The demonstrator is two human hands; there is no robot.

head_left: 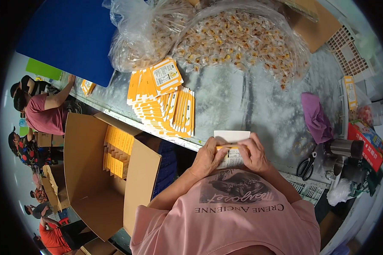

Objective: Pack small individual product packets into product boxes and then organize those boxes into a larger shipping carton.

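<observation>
My left hand (207,156) and my right hand (254,153) together grip a small white and yellow carton (230,137), held close to my chest at the near edge of the grey table (238,102). Fingers of both hands press along its flap. A fanned stack of flat yellow cartons (164,106) lies on the table just beyond my left hand. Further back sit two big clear bags of small wrapped sweets (238,38).
An open cardboard box (93,170) with yellow cartons packed inside stands at my left. A purple cloth (315,118), scissors (305,166), metal cups (347,148) and a red box (370,142) sit at the right. A blue board (72,36) lies far left. Other people work at the left.
</observation>
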